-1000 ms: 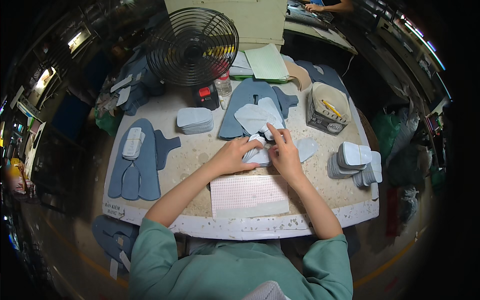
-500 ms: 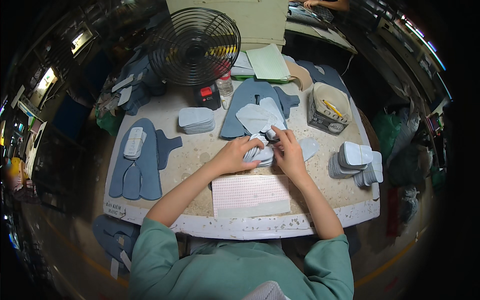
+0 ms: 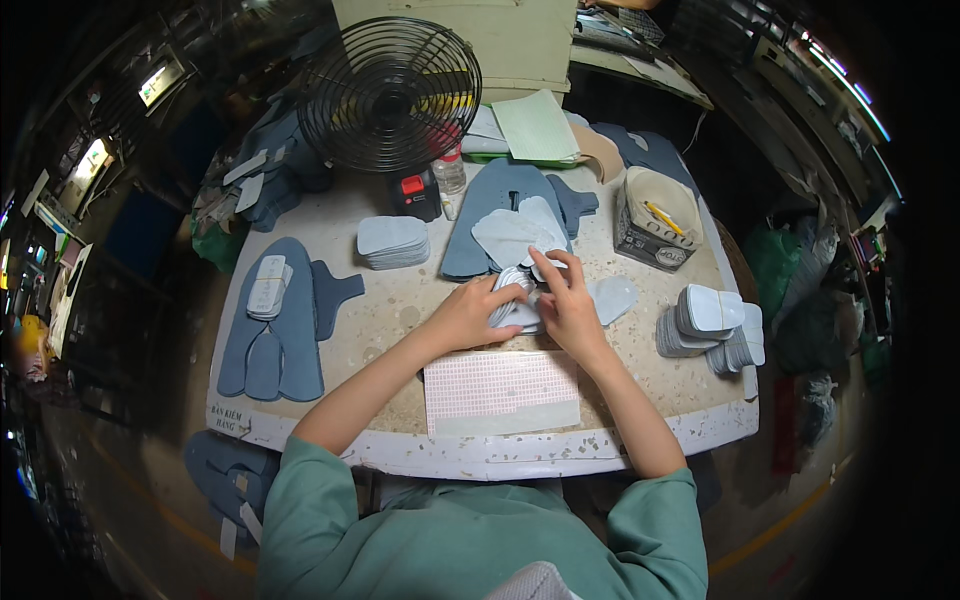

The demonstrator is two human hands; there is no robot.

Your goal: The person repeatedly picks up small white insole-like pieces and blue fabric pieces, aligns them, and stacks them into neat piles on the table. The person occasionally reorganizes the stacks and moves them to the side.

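In the middle of the table my left hand is wrapped round the left side of a stack of light grey, rounded flat pieces. My right hand bends its fingers over the right side of the same stack, at the pieces' edges; its thumb is partly hidden. Just beyond, several loose light grey pieces lie fanned on a pile of blue-grey cut panels. One more grey piece lies flat beside my right hand. A sheet printed with a pink grid lies nearer to me.
A black fan stands at the back left, beside a clear bottle. Grey stacks and banded stacks flank the work. A box with a yellow pen stands right; blue-grey panels lie left.
My right hand's fingers have lifted and shifted slightly left over the stack, and the pieces under them have moved. My left hand stays nearly in place.
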